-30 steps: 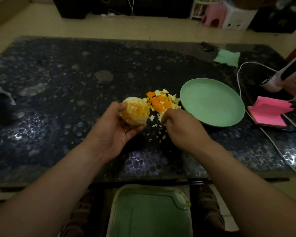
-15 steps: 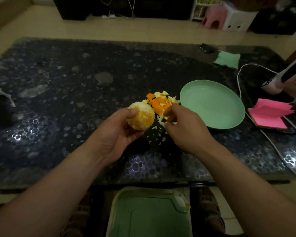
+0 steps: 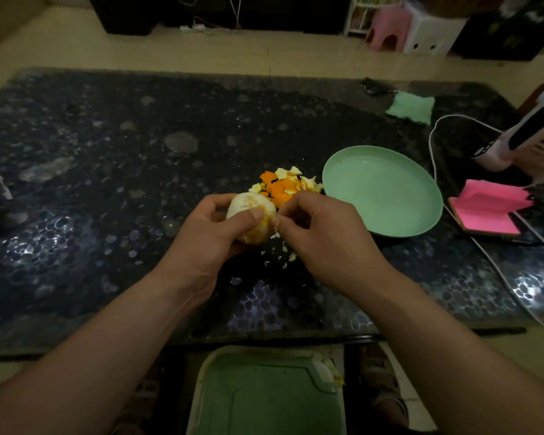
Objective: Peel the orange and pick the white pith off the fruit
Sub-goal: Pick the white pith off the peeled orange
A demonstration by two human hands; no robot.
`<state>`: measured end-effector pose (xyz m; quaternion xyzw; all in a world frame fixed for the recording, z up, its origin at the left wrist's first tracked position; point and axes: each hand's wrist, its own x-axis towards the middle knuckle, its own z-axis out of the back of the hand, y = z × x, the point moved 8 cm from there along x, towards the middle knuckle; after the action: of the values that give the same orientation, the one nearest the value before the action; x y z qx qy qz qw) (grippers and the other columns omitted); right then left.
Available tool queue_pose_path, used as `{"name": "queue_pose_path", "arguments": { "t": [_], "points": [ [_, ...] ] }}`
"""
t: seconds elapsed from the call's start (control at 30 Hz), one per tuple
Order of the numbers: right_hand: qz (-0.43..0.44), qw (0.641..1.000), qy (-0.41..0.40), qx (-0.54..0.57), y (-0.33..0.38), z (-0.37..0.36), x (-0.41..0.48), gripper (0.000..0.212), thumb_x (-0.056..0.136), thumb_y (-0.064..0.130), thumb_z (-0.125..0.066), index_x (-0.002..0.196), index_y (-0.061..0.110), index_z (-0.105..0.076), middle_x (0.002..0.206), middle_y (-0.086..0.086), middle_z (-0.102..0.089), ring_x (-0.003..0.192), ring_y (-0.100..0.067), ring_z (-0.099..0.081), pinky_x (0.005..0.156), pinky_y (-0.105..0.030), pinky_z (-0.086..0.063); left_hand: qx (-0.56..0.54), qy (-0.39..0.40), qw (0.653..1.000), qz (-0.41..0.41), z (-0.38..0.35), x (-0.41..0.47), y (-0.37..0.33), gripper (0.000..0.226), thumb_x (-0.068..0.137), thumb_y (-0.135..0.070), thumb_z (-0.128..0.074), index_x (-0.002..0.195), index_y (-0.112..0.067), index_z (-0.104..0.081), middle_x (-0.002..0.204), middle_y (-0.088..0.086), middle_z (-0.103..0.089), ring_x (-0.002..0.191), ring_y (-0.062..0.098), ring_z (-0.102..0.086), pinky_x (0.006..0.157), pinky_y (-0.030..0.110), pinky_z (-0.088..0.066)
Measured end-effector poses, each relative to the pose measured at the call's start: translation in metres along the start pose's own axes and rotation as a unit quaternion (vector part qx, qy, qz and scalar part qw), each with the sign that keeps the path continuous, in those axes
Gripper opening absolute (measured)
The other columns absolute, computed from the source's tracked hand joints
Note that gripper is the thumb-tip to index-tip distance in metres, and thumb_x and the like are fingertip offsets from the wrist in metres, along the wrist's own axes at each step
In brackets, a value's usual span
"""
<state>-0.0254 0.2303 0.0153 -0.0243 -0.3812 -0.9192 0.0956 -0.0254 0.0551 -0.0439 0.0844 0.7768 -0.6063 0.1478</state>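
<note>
Nearest, below the table's edge, sits a green bin (image 3: 264, 400). Above the dark pebble-patterned table (image 3: 107, 183), the left hand (image 3: 208, 233) grips the peeled orange (image 3: 248, 200), thumb across its front. The right hand (image 3: 324, 233) has its fingers curled, their tips pinching at the orange's right side; what they hold is too small to tell. White pith crumbs (image 3: 280, 255) lie beneath, a peel pile (image 3: 283, 185) just behind. Beyond, on the right, are a green plate (image 3: 383, 193), a pink notepad (image 3: 487, 208) and a green cloth (image 3: 410, 107).
</note>
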Motion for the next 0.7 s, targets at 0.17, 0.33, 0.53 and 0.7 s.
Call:
{"name": "queue_pose_path", "arguments": {
  "t": [0.17, 0.33, 0.53, 0.7],
  "points": [
    [0.004, 1.000, 0.001, -0.026, 0.000, 0.002, -0.001, 0.010, 0.100, 0.037, -0.068, 0.094, 0.030, -0.071, 0.080, 0.016, -0.068, 0.076, -0.001, -0.063, 0.071, -0.030, -0.055, 0.084, -0.011, 0.995, -0.050, 0.000, -0.005, -0.006, 0.043, 0.086, -0.023, -0.086, 0.123, -0.022, -0.065, 0.114, 0.005, -0.076, 0.097, 0.021, -0.078, 0.084, 0.037, -0.065],
    [0.019, 0.998, 0.000, -0.057, 0.002, -0.001, -0.001, 0.011, 0.100, 0.033, -0.066, 0.091, 0.028, -0.069, 0.080, 0.014, -0.067, 0.074, -0.005, -0.062, 0.068, -0.031, -0.054, 0.147, -0.015, 0.984, -0.102, -0.002, -0.011, -0.014, 0.048, 0.082, -0.025, -0.089, 0.122, -0.026, -0.063, 0.110, -0.005, -0.075, 0.094, 0.007, -0.075, 0.079, 0.024, -0.062],
    [0.046, 0.995, -0.007, -0.092, 0.009, -0.003, -0.004, 0.013, 0.100, 0.029, -0.062, 0.088, 0.024, -0.066, 0.080, 0.009, -0.063, 0.072, -0.010, -0.057, 0.064, -0.034, -0.047, 0.168, -0.016, 0.979, -0.118, -0.003, -0.014, -0.016, 0.048, 0.080, -0.027, -0.089, 0.120, -0.030, -0.062, 0.109, -0.008, -0.074, 0.095, 0.007, -0.075, 0.081, 0.029, -0.063],
    [0.060, 0.995, -0.030, -0.080, 0.012, -0.001, -0.004, 0.012, 0.094, 0.026, -0.065, 0.084, 0.023, -0.062, 0.076, 0.010, -0.058, 0.070, -0.008, -0.054, 0.062, -0.030, -0.043, 0.158, -0.008, 0.981, -0.117, -0.002, -0.015, -0.018, 0.045, 0.083, -0.023, -0.087, 0.121, -0.028, -0.063, 0.109, -0.007, -0.074, 0.095, 0.008, -0.075, 0.080, 0.028, -0.063]
  ]
}}
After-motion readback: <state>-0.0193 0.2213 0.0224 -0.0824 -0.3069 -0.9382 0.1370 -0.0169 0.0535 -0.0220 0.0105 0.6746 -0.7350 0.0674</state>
